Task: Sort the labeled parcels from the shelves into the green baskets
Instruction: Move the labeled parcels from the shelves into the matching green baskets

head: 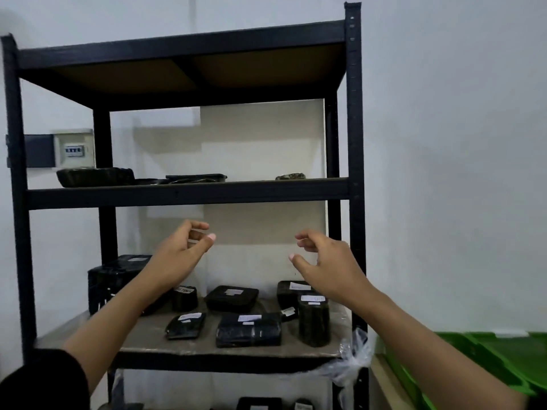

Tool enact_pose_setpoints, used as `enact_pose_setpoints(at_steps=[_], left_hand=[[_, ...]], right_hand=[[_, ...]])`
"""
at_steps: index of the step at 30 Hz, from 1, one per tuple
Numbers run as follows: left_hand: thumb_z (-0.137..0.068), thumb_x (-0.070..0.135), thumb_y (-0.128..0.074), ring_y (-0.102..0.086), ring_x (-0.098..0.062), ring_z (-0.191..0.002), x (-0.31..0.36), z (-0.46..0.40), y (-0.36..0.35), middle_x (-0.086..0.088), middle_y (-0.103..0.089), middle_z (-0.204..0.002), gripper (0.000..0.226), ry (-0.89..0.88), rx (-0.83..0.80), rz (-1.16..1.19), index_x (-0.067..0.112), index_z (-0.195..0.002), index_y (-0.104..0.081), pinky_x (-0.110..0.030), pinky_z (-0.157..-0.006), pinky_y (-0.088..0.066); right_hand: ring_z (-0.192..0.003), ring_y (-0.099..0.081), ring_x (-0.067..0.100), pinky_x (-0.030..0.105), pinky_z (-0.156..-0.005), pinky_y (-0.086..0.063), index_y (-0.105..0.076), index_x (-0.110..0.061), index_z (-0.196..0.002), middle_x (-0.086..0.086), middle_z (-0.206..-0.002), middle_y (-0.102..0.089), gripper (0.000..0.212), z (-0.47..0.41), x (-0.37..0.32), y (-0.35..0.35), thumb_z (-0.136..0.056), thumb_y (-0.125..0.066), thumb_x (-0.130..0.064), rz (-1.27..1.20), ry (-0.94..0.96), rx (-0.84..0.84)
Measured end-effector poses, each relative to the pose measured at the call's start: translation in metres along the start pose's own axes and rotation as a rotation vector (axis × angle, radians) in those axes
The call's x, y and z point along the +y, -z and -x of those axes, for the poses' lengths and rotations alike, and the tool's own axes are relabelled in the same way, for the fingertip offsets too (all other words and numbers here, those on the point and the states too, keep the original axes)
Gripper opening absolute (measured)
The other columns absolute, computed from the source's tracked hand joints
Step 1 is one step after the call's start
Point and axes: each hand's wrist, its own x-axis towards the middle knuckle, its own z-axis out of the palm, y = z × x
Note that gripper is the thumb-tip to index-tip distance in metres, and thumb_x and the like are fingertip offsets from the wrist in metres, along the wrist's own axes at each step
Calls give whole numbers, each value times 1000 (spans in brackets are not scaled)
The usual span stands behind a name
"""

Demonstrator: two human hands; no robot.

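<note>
White wall behind black shelving unit (189,192); labeled black parcels (248,329) at 6 o'clock; left hand (180,253), right hand (328,267) raised, fingers loosely curled, empty.

Head camera faces the shelving unit (189,190) close, level.

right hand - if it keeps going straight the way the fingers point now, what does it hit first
Probably nothing soon. The right hand is empty, fingers loosely curled, pointing up-left into the open gap above the labeled parcels and below the middle shelf. The pale back panel looks first in line, though depth is unclear.
</note>
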Motion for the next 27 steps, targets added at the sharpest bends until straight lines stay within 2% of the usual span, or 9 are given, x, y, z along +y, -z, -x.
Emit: enact_pose_setpoints(at_steps=[5, 8, 10, 12, 15, 19, 22, 25, 27], left_hand=[[-92, 32, -52, -59, -18, -99, -4, -51, 1, 0, -59, -104, 21, -76, 30, -37, 22, -111, -52, -39, -88, -50], [-91, 32, -53, -59, -12, -93, 1, -91, -5, 7, -61, -97, 18, -161, 84, -101, 22, -106, -55, -25, -79, -46], [-92, 32, -52, -57, -8, -90, 9, -120, -10, 8, -61, -96, 18, -223, 111, -157, 21, -106, -57, -21, -76, -41], [-93, 32, -51, -57, -9, -92, 15, -151, -17, 5, -61, -100, 22, -269, 87, -208, 18, -108, -58, -23, -80, -42], [-94, 34, -49, -57, -13, -95, 16, -203, -29, 0, -62, -106, 27, -290, 56, -325, 15, -110, -60, -25, -81, -43], [-94, 39, -46, -56, -19, -102, 9, -263, -44, -6, -62, -115, 33, -227, -2, -436, 15, -113, -59, -29, -87, -44], [-92, 43, -47, -51, -21, -113, -2, -289, -50, -4, -58, -126, 36, -95, -168, -523, 18, -116, -58, -32, -93, -40], [-91, 45, -48, -49, -20, -116, -9, -296, -52, 0, -55, -128, 38, -34, -285, -524, 22, -119, -59, -32, -97, -36], [-93, 44, -46, -48, -17, -117, -10, -296, -50, 2, -54, -129, 36, -47, -316, -487, 24, -121, -57, -31, -98, -34]], right_hand=[[-114, -57, 12, 30, -96, -48, -52, -23, -126, -4, -123, -61, 41, -53, 5, -10, -89, -58, -39, 64, 14, 35], [-112, -58, 12, 20, -90, -42, -55, -21, -124, -2, -119, -63, 39, -96, 10, -8, -89, -58, -37, 72, 26, 98], [-106, -60, 13, 17, -84, -38, -58, -19, -120, -2, -110, -66, 34, -132, 14, -4, -89, -58, -34, 71, 29, 165], [-102, -60, 14, 19, -80, -37, -58, -17, -118, -2, -101, -68, 31, -168, 19, 1, -91, -56, -32, 84, 33, 222], [-104, -59, 20, 25, -83, -40, -57, -14, -120, 2, -105, -67, 32, -221, 31, 6, -94, -50, -32, 148, 20, 237], [-110, -55, 34, 41, -93, -46, -58, -5, -109, 15, -115, -62, 38, -274, 46, 6, -97, -39, -35, 334, -142, 107], [-113, -51, 31, 35, -93, -43, -54, -8, -112, 15, -126, -54, 37, -288, 50, 3, -96, -36, -37, 365, -326, -126], [-81, -50, 21, 29, -66, -37, -54, -8, -85, 8, -94, -54, 22, -291, 51, 1, -94, -44, -26, 240, -338, -196], [-68, -46, 17, 28, -59, -33, -52, -9, -74, 5, -78, -51, 26, -291, 55, 3, -92, -52, -28, 125, -336, -163]])
